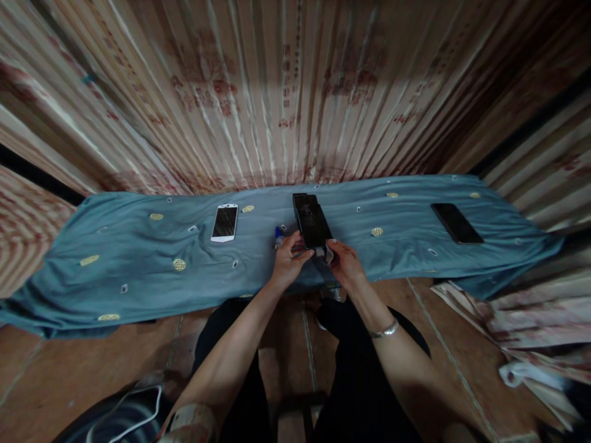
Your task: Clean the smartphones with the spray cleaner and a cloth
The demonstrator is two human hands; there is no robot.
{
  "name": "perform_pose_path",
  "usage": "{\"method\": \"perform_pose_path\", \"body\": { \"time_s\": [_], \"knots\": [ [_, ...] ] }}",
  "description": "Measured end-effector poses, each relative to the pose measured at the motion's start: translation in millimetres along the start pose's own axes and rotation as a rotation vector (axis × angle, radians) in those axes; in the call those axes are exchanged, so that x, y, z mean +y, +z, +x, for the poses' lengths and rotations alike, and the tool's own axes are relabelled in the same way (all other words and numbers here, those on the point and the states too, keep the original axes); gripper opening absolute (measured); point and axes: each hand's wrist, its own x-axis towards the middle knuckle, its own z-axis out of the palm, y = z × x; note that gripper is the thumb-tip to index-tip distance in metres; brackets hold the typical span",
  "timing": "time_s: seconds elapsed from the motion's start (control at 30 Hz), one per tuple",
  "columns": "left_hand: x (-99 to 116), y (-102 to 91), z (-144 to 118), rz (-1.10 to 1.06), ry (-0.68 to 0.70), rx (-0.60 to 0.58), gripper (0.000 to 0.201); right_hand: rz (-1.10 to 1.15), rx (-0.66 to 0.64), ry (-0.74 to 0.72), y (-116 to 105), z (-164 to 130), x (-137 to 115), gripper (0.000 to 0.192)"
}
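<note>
Over the middle of the cloth-covered table, a black smartphone (314,220) lies between my two hands, its dark glossy face up. My left hand (290,259) grips its lower left edge, thumb and fingers closed. At the lower right corner, the fingers of my right hand (345,261) are closed on the phone. A small pale greyish piece (328,255) shows at those right fingertips; its kind is unclear. A dark edge sticks out behind the phone's upper left, and I cannot tell whether it is a separate thing. Beside my left fingers is a small blue object (278,235), partly hidden.
A white-framed smartphone (225,223) lies on the blue-green patterned cloth (148,264) to the left. Another black smartphone (456,223) lies to the right. Pleated curtains (258,92) hang behind the table. A white cable (138,412) is low on the left.
</note>
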Motion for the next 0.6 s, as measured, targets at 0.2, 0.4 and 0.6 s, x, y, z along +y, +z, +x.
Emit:
{"method": "perform_pose_path", "body": {
  "time_s": [0.2, 0.4, 0.6],
  "knots": [
    [-4.5, 2.3, 1.5, -0.015, -0.030, -0.013, 0.063, -0.046, -0.030, -0.034, -1.3, 1.0, 1.1, 0.024],
    [-5.4, 5.8, 3.3, -0.068, -0.049, -0.012, 0.059, 0.012, -0.027, 0.000, -0.2, 0.4, 2.5, 0.023],
    [-7.3, 6.6, 6.6, -0.066, -0.063, 0.005, 0.055, 0.057, -0.023, 0.020, 0.8, 0.6, 3.2, 0.023]
  ]
}}
